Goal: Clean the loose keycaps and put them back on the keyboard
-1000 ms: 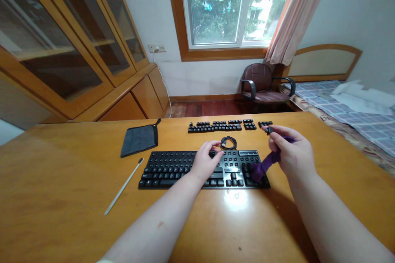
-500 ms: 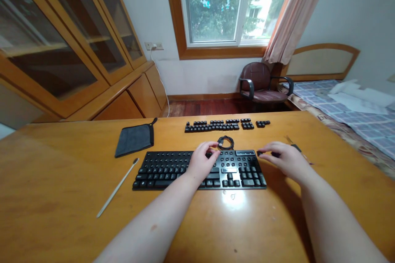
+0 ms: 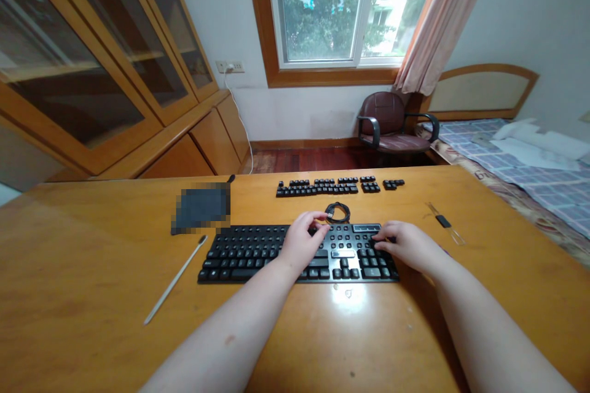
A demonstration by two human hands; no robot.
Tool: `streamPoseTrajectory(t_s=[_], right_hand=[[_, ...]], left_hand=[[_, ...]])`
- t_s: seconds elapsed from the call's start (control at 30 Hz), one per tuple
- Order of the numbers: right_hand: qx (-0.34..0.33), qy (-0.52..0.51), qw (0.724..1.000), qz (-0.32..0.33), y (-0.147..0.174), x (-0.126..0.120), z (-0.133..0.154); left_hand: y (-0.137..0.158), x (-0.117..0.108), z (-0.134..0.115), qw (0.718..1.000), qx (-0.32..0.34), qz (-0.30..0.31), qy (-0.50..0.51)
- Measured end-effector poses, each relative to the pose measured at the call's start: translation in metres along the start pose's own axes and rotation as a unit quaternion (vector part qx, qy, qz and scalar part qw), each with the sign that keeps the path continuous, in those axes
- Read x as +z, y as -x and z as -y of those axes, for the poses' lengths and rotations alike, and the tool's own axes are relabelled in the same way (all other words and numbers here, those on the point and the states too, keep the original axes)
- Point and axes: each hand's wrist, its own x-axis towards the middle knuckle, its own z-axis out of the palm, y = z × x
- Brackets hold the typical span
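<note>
A black keyboard [image 3: 262, 272] lies on the wooden table, with bare key posts along its upper rows and keycaps on its lower rows. My left hand [image 3: 300, 242] rests over its middle, thumb and index finger apart, nothing between them. At the upper right of the number pad, my right hand [image 3: 405, 245] has thumb and fingertips together on a small black keycap [image 3: 374, 240], mostly hidden by the fingers. Behind the keyboard is a coiled USB cable [image 3: 340, 214]. Loose keycaps [image 3: 318, 189] stand in rows farther back.
To the left lie a dark pouch [image 3: 203, 209], blurred in blocks, and a long white-handled brush [image 3: 175, 282]. A wire keycap puller with a black grip [image 3: 443, 221] is on the right. Beyond the table [image 3: 92, 245] stand a chair [image 3: 385, 120] and a bed [image 3: 520, 159].
My right hand has moved left with the keycap, from beside the keyboard's right edge onto the number pad. The keycap puller now shows fully. My left hand has stayed in place.
</note>
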Motion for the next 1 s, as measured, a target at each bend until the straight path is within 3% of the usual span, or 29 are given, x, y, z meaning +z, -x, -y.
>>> streamPoseTrajectory(t_s=[0.4,0.67,0.77,0.87,0.93,1.0], right_hand=[[0.010,-0.014,1.000,0.019,0.002,-0.002,0.005],[0.187,-0.048,0.981,-0.032,-0.008,0.016,-0.014],[0.177,-0.059,0.982,-0.042,-0.009,0.017,-0.018],[0.163,-0.071,0.976,-0.127,-0.014,0.015,-0.028],[0.206,-0.045,0.953,-0.220,-0.022,0.014,-0.041],[0.263,-0.007,0.927,-0.268,-0.036,0.011,-0.057]], left_hand=[[0.000,-0.001,-0.001,1.000,-0.002,0.008,-0.001],[0.000,0.001,0.000,1.000,-0.005,0.005,0.000],[0.000,0.001,0.001,1.000,-0.005,0.002,-0.004],[0.000,0.001,0.001,1.000,-0.002,-0.001,-0.006],[-0.001,0.000,0.001,1.000,0.000,0.000,-0.008],[-0.001,0.000,0.001,1.000,0.001,0.003,-0.008]])
